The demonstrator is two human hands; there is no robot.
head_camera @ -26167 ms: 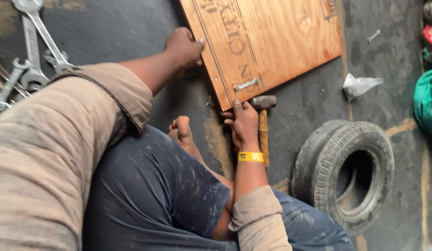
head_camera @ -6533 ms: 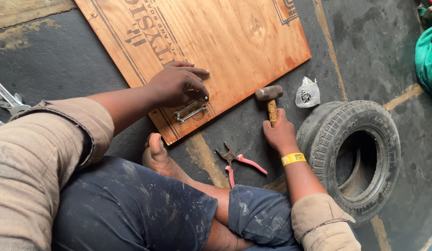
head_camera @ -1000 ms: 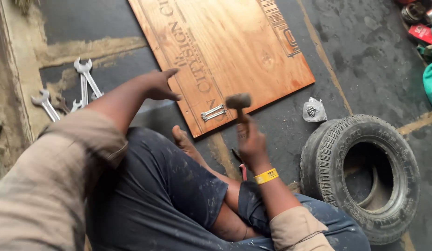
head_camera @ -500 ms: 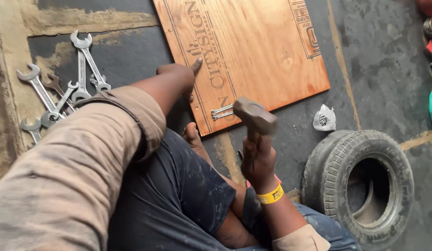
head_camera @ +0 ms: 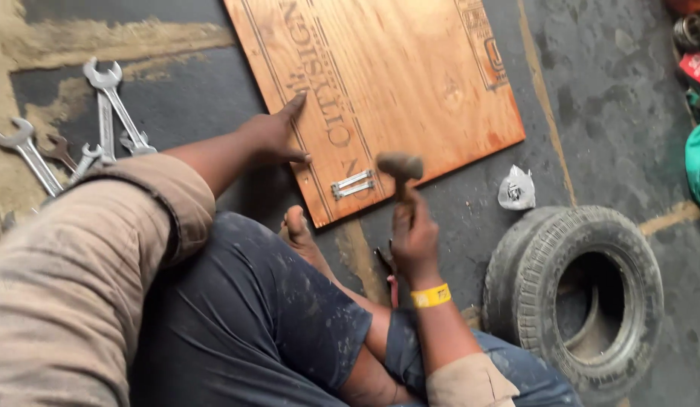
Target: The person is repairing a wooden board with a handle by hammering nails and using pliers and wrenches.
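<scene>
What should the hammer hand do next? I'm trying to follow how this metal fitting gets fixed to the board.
Probably bring the hammer down onto the metal fitting. The right hand holds it raised just right of the fitting, near the plywood board's lower edge, while the left hand presses flat on the board, steadying it.
</scene>
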